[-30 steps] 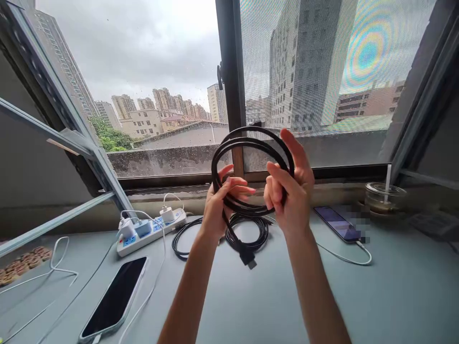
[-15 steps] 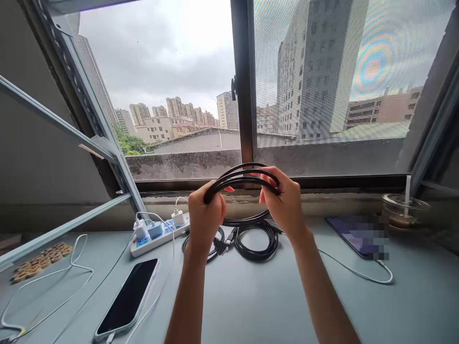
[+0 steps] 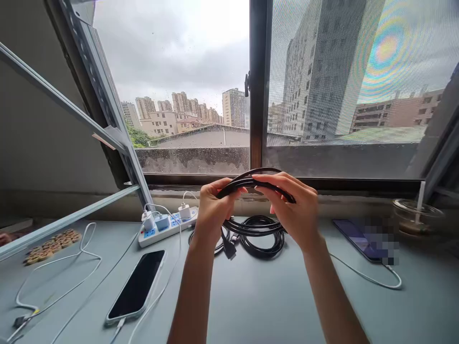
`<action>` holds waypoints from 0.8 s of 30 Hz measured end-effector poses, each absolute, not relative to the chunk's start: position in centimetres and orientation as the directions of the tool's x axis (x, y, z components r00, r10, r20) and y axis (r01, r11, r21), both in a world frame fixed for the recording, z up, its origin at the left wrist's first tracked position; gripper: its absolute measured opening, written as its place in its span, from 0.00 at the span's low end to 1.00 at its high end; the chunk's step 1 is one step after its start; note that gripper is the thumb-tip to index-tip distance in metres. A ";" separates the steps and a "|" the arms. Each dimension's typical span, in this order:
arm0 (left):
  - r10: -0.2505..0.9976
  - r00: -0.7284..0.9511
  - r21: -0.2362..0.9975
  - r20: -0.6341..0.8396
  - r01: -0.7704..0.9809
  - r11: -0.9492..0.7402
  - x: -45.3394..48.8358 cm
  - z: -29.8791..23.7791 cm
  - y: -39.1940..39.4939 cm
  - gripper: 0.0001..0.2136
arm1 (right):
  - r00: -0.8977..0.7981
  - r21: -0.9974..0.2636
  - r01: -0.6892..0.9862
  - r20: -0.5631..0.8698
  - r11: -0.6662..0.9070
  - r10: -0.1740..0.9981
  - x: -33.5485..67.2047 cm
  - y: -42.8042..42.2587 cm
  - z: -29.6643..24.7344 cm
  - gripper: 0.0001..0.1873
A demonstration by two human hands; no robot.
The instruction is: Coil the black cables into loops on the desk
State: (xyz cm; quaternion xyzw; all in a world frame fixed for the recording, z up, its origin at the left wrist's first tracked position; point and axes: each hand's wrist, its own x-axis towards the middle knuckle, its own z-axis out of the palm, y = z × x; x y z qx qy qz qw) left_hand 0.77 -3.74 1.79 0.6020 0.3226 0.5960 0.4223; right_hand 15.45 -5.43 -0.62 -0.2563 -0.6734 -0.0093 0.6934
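Between my hands, above the desk, is a coiled black cable with several loops. My left hand is closed round the left side of the coil. On the other side my right hand grips the loops, its thumb and forefinger pinching along the top strands. The lower part of the coil sags between the wrists. A black connector hangs just right of my left wrist; which cable it belongs to is hard to tell. Behind the held loops, a second coiled black cable lies on the desk.
A white power strip with chargers stands at the back left. A phone on a white cord lies left of my arms. On the right are another phone and a plastic cup with a straw. A metal shelf frame rises at left.
My right hand has shifted its fingers to pinch the top strands. The held loops are drawn closer together. The whole view has swung slightly to the left.
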 end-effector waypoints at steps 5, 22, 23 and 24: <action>0.833 0.274 0.869 0.480 -0.017 -0.495 2.0 1.2 -4.4 0.05 | -0.061 -0.422 0.385 0.875 0.820 0.480 17.0 -6.3 -0.2 0.07; 0.729 -0.143 0.697 0.669 -0.217 -0.683 1.2 1.9 -4.9 0.06 | 0.179 -0.426 0.492 0.903 0.759 0.391 17.2 -5.3 -0.5 0.22; 0.724 -0.135 0.692 0.677 -0.220 -0.688 1.3 1.8 -4.9 0.06 | 0.186 -0.441 0.459 0.897 0.771 0.401 17.2 -5.2 -0.5 0.20; 0.718 -0.130 0.685 0.683 -0.224 -0.693 1.4 1.7 -4.9 0.06 | 0.194 -0.460 0.431 0.887 0.776 0.418 17.1 -5.2 -0.5 0.17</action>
